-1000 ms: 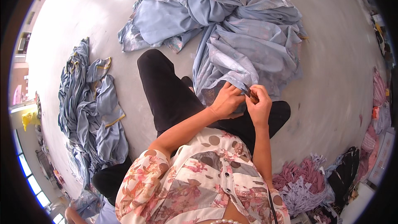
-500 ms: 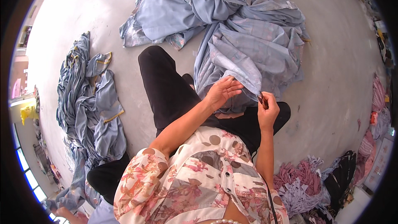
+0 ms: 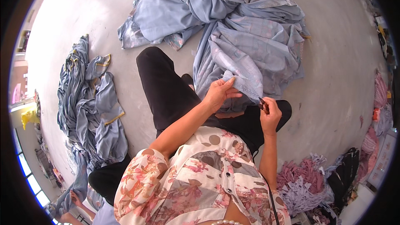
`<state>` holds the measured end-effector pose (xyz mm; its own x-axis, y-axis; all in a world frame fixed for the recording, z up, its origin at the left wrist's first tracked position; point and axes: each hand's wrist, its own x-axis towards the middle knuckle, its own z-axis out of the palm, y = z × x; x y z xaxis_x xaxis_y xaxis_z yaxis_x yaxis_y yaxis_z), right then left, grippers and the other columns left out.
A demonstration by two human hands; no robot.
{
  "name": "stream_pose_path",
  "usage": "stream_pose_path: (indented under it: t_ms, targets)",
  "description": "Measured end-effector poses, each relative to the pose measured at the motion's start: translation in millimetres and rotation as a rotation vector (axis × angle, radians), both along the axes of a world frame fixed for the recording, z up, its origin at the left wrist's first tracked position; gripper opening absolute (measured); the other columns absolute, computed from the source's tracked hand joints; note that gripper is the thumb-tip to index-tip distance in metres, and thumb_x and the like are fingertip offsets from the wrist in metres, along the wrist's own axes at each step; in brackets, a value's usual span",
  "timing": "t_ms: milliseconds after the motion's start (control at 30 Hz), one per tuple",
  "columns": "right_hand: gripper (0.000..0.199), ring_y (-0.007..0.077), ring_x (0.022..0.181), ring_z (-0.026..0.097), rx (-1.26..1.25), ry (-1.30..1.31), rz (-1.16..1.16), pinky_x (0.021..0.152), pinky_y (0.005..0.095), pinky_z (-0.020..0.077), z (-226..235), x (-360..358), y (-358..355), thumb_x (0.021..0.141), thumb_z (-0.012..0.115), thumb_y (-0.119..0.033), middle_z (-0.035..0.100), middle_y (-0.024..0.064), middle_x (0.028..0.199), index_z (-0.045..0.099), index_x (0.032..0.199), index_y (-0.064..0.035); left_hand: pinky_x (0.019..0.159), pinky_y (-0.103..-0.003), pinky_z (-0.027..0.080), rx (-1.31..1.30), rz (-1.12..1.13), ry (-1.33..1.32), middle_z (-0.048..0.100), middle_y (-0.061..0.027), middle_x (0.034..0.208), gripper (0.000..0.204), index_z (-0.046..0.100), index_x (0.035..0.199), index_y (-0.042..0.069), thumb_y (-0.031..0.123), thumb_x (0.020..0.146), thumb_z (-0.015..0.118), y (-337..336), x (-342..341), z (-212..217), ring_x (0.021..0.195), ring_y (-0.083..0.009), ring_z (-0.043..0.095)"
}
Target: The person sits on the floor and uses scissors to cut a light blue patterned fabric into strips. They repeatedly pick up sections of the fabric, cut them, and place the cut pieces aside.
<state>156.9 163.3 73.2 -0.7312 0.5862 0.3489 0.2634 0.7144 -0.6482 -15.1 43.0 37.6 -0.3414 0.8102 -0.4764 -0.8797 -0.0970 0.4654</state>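
A large heap of light blue floral fabric (image 3: 266,37) lies in front of me, and one pointed fold of it reaches toward my lap. My left hand (image 3: 220,95) pinches the edge of that fold between thumb and forefinger, its other fingers loosely curled. At the fold's lower tip, my right hand (image 3: 270,116) is closed around a small dark tool (image 3: 262,103). Most of the tool is hidden in the fingers, so I cannot tell its kind. Its tip is at or very near the fabric.
Left of my black-trousered leg (image 3: 164,87) lies a long bunched pile of blue cloth (image 3: 83,100) with yellow edging. Another person's hand (image 3: 76,200) shows at the lower left. Pink and lilac fabric strips (image 3: 302,179) are heaped at the lower right, beside dark cloth (image 3: 343,179).
My left thumb and forefinger have come closer together on the fabric's edge. My right hand has tilted and dropped slightly with the tool. The other person's hand at lower left has moved.
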Motion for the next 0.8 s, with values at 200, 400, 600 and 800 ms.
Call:
stream_pose_path:
  t_ms: [200, 400, 600, 800]
  targets:
    - [0.016, 0.0187, 0.063, 0.06, -0.201, 0.018, -0.017, 0.056, 0.0282, 0.0476, 25, -28, -6, 0.084, 0.063, -0.012, 0.062, 0.0088, 0.079, 0.057, 0.095, -0.0028, 0.072, -0.031, 0.057, -0.002, 0.064, 0.116, 0.066, -0.0167, 0.09, 0.03, 0.06, 0.098, -0.007, 0.022, 0.093, 0.054, -2, -13, 33, 0.079, -0.0227, 0.067]
    - [0.021, 0.0175, 0.059, 0.059, -0.179, -0.002, 0.0, 0.055, 0.0274, 0.0479, 21, -42, -3, 0.083, 0.066, -0.017, 0.061, 0.0077, 0.072, 0.057, 0.094, -0.002, 0.071, -0.031, 0.057, -0.018, 0.058, 0.116, 0.066, -0.0171, 0.09, 0.029, 0.06, 0.096, -0.006, 0.022, 0.093, 0.053, -4, -16, 38, 0.079, -0.0234, 0.067]
    - [0.022, 0.0181, 0.058, 0.06, -0.231, 0.008, 0.063, 0.054, 0.0282, 0.0478, 18, -49, -1, 0.082, 0.067, -0.019, 0.062, 0.0086, 0.071, 0.058, 0.093, -0.0022, 0.07, -0.03, 0.057, 0.001, 0.011, 0.186, 0.066, -0.0166, 0.089, 0.03, 0.06, 0.096, -0.006, 0.023, 0.093, 0.053, -5, -16, 38, 0.078, -0.0224, 0.067]
    - [0.021, 0.0202, 0.057, 0.06, -0.137, -0.015, 0.112, 0.052, 0.029, 0.0466, 22, -55, 2, 0.081, 0.068, -0.019, 0.061, 0.0079, 0.069, 0.058, 0.09, -0.0032, 0.069, -0.028, 0.055, 0.011, -0.048, 0.311, 0.066, -0.0146, 0.09, 0.031, 0.059, 0.098, -0.005, 0.024, 0.093, 0.053, -5, -12, 40, 0.079, -0.0198, 0.067]
